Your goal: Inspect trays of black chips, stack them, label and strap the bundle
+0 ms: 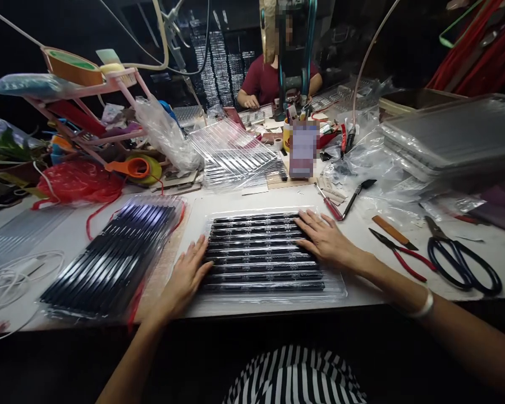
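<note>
A clear plastic tray (339, 289) lies flat on the table in front of me, filled with several black strips (263, 252) in parallel rows. My left hand (189, 269) rests on the tray's left edge, fingers spread and touching the ends of the strips. At the far right end of the upper strips lies my right hand (326, 235), its fingers stretched out flat over them. Neither hand grips anything. Left of the tray, another clear tray with black strips (113, 252) sits at a slant.
Scissors (463, 264), red-handled pliers (399, 252) and a screwdriver (330, 205) lie to the right. A phone (303, 151) stands behind the tray, near stacked empty trays (235, 148). White cable (17, 280) is coiled at left. A person (263, 84) sits across the table.
</note>
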`<state>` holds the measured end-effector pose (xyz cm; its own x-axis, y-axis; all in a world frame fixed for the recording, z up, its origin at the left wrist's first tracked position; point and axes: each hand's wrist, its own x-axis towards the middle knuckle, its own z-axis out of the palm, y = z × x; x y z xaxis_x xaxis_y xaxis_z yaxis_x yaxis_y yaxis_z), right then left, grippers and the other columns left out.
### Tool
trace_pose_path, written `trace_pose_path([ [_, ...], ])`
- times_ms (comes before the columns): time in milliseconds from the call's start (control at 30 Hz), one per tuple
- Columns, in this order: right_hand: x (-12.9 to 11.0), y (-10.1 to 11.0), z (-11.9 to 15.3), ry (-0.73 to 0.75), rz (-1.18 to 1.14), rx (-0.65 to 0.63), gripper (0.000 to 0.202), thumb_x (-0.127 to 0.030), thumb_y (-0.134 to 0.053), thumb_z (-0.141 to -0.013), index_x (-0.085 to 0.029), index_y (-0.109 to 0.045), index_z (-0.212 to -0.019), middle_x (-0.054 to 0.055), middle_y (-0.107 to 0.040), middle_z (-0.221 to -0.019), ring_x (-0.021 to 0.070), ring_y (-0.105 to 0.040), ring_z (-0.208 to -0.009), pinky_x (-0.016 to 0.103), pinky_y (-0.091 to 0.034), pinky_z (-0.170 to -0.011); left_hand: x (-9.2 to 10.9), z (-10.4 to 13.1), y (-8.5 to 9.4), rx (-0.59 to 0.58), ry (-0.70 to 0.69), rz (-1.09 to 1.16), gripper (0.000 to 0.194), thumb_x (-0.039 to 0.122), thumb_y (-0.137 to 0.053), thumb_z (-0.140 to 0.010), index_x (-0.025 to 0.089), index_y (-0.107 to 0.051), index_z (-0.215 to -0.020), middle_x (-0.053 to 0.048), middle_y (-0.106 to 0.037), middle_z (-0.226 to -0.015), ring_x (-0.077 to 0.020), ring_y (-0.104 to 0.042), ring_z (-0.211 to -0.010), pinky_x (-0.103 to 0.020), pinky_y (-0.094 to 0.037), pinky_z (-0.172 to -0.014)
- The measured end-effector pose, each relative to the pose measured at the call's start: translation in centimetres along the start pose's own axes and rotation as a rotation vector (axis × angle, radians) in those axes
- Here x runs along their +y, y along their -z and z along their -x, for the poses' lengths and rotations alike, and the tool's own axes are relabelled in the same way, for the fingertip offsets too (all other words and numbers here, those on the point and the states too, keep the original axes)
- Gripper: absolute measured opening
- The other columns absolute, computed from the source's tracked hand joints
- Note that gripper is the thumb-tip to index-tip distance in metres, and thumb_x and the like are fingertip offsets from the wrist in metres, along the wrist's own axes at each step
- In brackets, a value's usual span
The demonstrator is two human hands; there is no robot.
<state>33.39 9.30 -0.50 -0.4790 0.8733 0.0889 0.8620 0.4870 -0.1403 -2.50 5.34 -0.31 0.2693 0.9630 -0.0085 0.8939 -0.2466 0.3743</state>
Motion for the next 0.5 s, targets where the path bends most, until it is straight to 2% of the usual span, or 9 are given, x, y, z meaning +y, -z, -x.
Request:
trace_pose_path([
  [67,0.5,0.1,2.8,-0.010,-0.041,0.054,0.055,-0.042,-0.027,-0.095,-0.013,-0.035,-0.140,0.014,-0.030,-0.147,0.0262,-0.024,-0.137,0.054,-0.027,-0.107,-0.7,1.6,0.3,0.032,0.009,0.121,0.054,0.041,-0.029,-0.094,0.018,-0.031,-0.142,-0.009,-0.026,-0.150,-0.0210,-0.024,-0.138,-0.045,-0.023,-0.111],
  [133,0.9,0.1,5.5,0.022,-0.122,0.128,0.048,-0.032,-0.030,-0.095,-0.017,-0.034,-0.141,0.012,-0.034,-0.146,0.0237,-0.026,-0.137,0.052,-0.030,-0.106,-0.3,3.1,0.6,0.050,-0.002,0.182,0.051,0.038,-0.032,-0.093,0.020,-0.035,-0.140,-0.007,-0.030,-0.149,-0.0201,-0.030,-0.135,-0.043,-0.025,-0.111],
  [233,1.7,0.1,9.1,0.076,-0.276,0.193,0.050,-0.020,-0.036,-0.093,-0.023,-0.031,-0.142,0.008,-0.036,-0.146,0.0218,-0.027,-0.137,0.049,-0.032,-0.107,0.8,5.1,1.5,-0.016,-0.039,0.192,0.047,0.031,-0.033,-0.094,0.021,-0.038,-0.139,-0.006,-0.033,-0.148,-0.0194,-0.033,-0.134,-0.041,-0.027,-0.111],
  [333,2.2,0.2,12.2,0.130,-0.338,0.158,0.057,-0.011,-0.034,-0.089,-0.024,-0.028,-0.144,0.006,-0.033,-0.148,0.0224,-0.028,-0.137,0.048,-0.031,-0.109,1.2,7.3,2.2,-0.142,-0.118,0.133,0.049,0.018,-0.027,-0.093,0.026,-0.033,-0.141,-0.002,-0.030,-0.149,-0.0174,-0.028,-0.136,-0.041,-0.026,-0.111],
  [400,2.2,0.4,14.0,0.168,-0.310,0.122,0.062,-0.008,-0.033,-0.085,-0.021,-0.026,-0.145,0.008,-0.029,-0.150,0.0246,-0.027,-0.137,0.048,-0.030,-0.109,1.0,8.6,2.0,-0.178,-0.162,0.046,0.057,0.010,-0.026,-0.090,0.029,-0.025,-0.144,-0.001,-0.026,-0.150,-0.0180,-0.022,-0.138,-0.044,-0.024,-0.112],
  [500,1.4,0.6,15.6,0.188,-0.223,0.078,0.066,-0.012,-0.039,-0.081,-0.015,-0.024,-0.146,0.012,-0.024,-0.151,0.0290,-0.026,-0.137,0.048,-0.031,-0.109,0.4,10.0,0.3,-0.093,-0.193,-0.094,0.064,0.008,-0.032,-0.087,0.029,-0.017,-0.146,-0.004,-0.024,-0.151,-0.0216,-0.020,-0.139,-0.047,-0.025,-0.111],
])
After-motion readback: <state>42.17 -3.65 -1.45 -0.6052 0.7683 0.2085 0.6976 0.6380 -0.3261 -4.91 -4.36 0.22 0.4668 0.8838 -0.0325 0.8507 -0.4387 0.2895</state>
